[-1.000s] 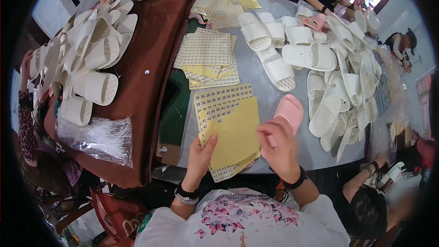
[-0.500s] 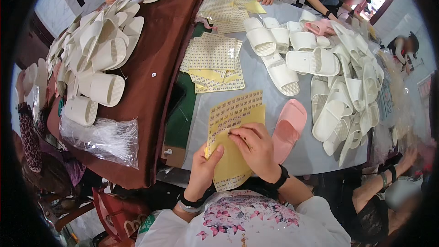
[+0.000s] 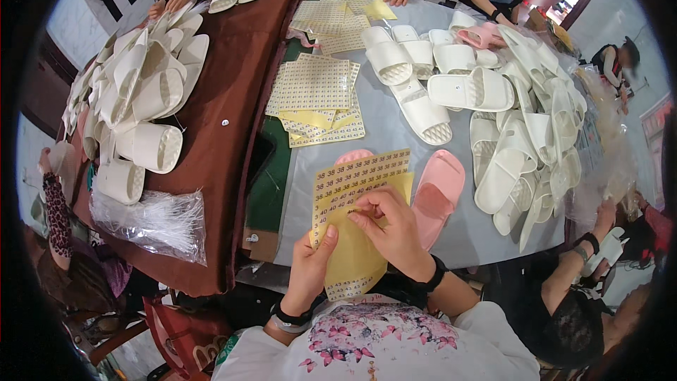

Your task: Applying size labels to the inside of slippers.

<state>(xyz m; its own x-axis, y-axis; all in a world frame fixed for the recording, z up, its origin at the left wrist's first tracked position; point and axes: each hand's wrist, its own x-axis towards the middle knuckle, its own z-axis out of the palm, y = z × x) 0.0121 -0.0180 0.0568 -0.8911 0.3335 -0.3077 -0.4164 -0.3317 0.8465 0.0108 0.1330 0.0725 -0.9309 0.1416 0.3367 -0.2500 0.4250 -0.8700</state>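
My left hand point(image 3: 310, 268) is closed on the left edge of yellow sticker sheets point(image 3: 352, 257), its thumb lying on top. Rows of small printed labels cover the upper part and bottom edge of the front sheet, with a bare yellow patch between. My right hand point(image 3: 396, 236) is closed in a pinch over the label rows. Whether a label is between its fingertips is too small to tell. Just right of the sheets lies a pink slipper point(image 3: 437, 197). Another pink slipper point(image 3: 352, 156) is mostly hidden behind their top edge.
White slippers point(image 3: 525, 134) are heaped on the grey table at right. More sticker sheets point(image 3: 314, 92) lie farther back. The brown-covered table at left bears another white slipper pile point(image 3: 144, 77) and a clear bag of white fasteners point(image 3: 151, 222). Several people sit around.
My view has shifted slightly, moving the tables leftward in the picture. My right fingertips have moved a little over the label rows. Part of the second pink slipper now shows above the sheets.
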